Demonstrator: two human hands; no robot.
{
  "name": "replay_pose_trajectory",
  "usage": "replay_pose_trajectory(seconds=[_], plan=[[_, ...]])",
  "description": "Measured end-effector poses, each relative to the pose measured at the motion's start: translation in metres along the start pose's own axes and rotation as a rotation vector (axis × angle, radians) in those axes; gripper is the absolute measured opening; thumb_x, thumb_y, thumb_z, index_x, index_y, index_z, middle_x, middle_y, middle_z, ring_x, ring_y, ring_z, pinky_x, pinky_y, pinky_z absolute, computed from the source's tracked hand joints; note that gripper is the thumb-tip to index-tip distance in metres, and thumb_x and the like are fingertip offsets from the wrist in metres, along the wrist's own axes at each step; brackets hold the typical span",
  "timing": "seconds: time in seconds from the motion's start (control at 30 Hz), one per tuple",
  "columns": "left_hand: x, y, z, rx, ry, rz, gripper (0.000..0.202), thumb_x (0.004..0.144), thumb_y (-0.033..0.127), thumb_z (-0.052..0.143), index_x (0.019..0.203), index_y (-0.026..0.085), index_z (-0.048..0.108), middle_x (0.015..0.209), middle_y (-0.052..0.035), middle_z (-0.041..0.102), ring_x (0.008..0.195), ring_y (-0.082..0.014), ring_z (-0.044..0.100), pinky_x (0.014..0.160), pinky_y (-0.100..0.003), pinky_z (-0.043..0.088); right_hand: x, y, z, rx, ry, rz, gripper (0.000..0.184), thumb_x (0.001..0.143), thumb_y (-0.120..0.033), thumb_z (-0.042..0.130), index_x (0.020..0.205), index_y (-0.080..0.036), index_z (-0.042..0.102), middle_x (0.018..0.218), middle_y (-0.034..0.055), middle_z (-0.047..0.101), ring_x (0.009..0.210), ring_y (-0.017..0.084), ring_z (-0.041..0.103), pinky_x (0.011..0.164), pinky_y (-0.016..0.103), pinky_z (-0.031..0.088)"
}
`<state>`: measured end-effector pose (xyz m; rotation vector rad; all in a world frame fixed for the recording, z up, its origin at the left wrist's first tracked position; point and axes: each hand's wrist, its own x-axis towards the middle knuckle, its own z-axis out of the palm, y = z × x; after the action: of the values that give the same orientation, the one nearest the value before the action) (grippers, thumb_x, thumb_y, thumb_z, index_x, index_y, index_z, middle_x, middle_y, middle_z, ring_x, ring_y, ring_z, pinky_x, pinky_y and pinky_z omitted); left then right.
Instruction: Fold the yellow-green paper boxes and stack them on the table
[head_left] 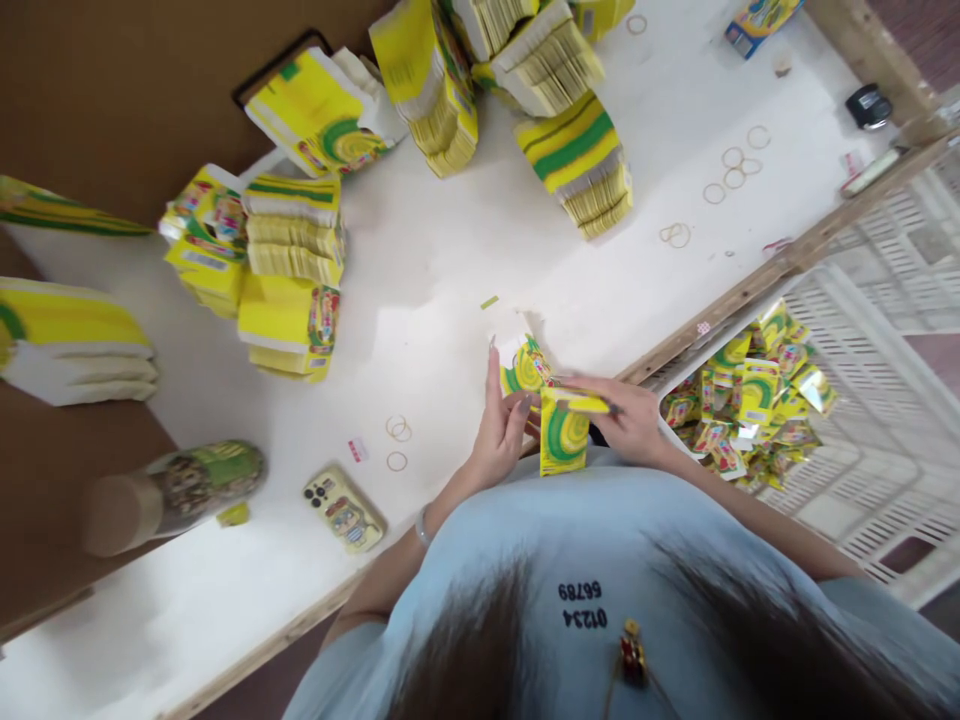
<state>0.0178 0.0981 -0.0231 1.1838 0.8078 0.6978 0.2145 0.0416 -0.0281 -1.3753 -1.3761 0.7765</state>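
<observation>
My left hand is curled around a small yellow-and-green carton, its fingers pressed to the near side of it, while my right hand pinches the top flap from the other side. The carton sits between both hands, just above the table edge and close against my shirt. A second printed blank stands just beyond my left fingertips, touching them or nearly so; I cannot tell which.

I think the flap could buckle or crease if my right fingers press down before the side walls are square. The carton could also slip off toward my lap, since it hangs over the edge rather than resting on the white tabletop. The leaning stacks of flat blanks well beyond my hands look ready to slide if bumped.

The picture is blurred, so the print on the carton is unreadable, and my right fingertips are partly hidden by the flap. To the right of my right hand, a white crate holds a heap of finished cartons. A phone lies to the left of my left wrist.
</observation>
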Motion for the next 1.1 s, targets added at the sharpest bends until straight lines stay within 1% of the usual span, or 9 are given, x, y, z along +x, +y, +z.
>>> replay_pose_trajectory(seconds=[0.1,0.17,0.3,0.43,0.53,0.67,0.8,0.97,1.1], plan=[[0.000,0.003,-0.003,0.128,-0.069,-0.044,0.050,0.103,0.054,0.047,0.142,0.026,0.060,0.105,-0.0075,0.077,0.066,-0.0139,0.066,0.059,-0.025,0.058,0.003,-0.003,-0.010,0.086,-0.219,-0.076,0.048,0.086,-0.060,0.074,0.121,-0.027,0.076,0.127,0.0119,0.075,0.118,0.028,0.073,0.101,0.043,0.061],[0.000,0.007,-0.005,0.193,-0.072,-0.069,0.047,0.102,0.052,0.051,0.135,0.024,0.067,0.107,-0.0080,0.078,0.071,-0.0146,0.068,0.065,-0.026,0.059,0.005,-0.008,-0.011,0.137,-0.274,0.055,0.052,0.085,-0.057,0.075,0.127,-0.026,0.073,0.133,0.0134,0.071,0.122,0.028,0.070,0.102,0.045,0.060],[-0.002,0.012,-0.006,0.204,-0.055,-0.111,0.051,0.101,0.051,0.054,0.142,0.022,0.061,0.088,-0.0029,0.076,0.063,-0.0109,0.062,0.061,-0.023,0.057,0.008,-0.020,-0.007,0.391,-0.361,0.435,0.046,0.091,-0.035,0.072,0.135,-0.025,0.062,0.123,0.0088,0.074,0.093,0.018,0.077,0.079,0.034,0.066],[-0.002,0.013,-0.007,0.224,-0.057,-0.098,0.048,0.101,0.051,0.053,0.135,0.020,0.067,0.098,-0.0074,0.079,0.066,-0.0118,0.065,0.062,-0.023,0.058,0.013,-0.024,-0.012,0.482,-0.448,0.579,0.047,0.085,-0.027,0.075,0.130,-0.022,0.061,0.101,0.0034,0.075,0.072,0.013,0.072,0.065,0.026,0.061],[0.000,0.014,-0.008,0.253,-0.071,-0.088,0.046,0.102,0.050,0.052,0.131,0.020,0.070,0.104,-0.0086,0.079,0.066,-0.0119,0.065,0.062,-0.023,0.058,0.017,-0.023,-0.016,0.475,-0.459,0.602,0.049,0.084,-0.026,0.075,0.130,-0.022,0.060,0.098,0.0017,0.073,0.066,0.011,0.069,0.059,0.023,0.058],[0.002,0.018,-0.008,0.265,-0.063,-0.062,0.044,0.100,0.050,0.056,0.129,0.020,0.071,0.104,-0.0088,0.079,0.070,-0.0126,0.066,0.065,-0.023,0.057,0.018,-0.025,-0.009,0.534,-0.433,0.577,0.047,0.083,-0.026,0.076,0.127,-0.022,0.059,0.108,0.0035,0.072,0.076,0.012,0.071,0.066,0.025,0.061],[0.003,0.020,-0.008,0.260,-0.067,-0.069,0.044,0.101,0.050,0.055,0.129,0.020,0.071,0.085,-0.0052,0.076,0.064,-0.0122,0.063,0.062,-0.023,0.057,0.018,-0.026,-0.006,0.492,-0.401,0.566,0.047,0.084,-0.025,0.074,0.128,-0.023,0.059,0.112,0.0046,0.072,0.080,0.013,0.072,0.067,0.026,0.062],[0.001,0.016,-0.008,0.194,-0.053,-0.063,0.044,0.102,0.049,0.053,0.132,0.020,0.067,0.076,-0.0013,0.070,0.059,-0.0107,0.062,0.058,-0.021,0.056,0.023,-0.016,-0.022,0.545,-0.429,0.524,0.051,0.086,-0.026,0.075,0.136,-0.026,0.062,0.136,0.0079,0.068,0.102,0.017,0.074,0.082,0.032,0.065],[-0.004,0.009,-0.007,0.193,-0.090,-0.057,0.040,0.103,0.047,0.052,0.129,0.021,0.067,0.089,-0.0042,0.073,0.066,-0.0115,0.065,0.062,-0.022,0.057,0.021,-0.008,-0.023,0.666,-0.536,0.589,0.049,0.091,-0.035,0.072,0.139,-0.028,0.065,0.116,0.0036,0.078,0.095,0.015,0.076,0.078,0.031,0.066]])
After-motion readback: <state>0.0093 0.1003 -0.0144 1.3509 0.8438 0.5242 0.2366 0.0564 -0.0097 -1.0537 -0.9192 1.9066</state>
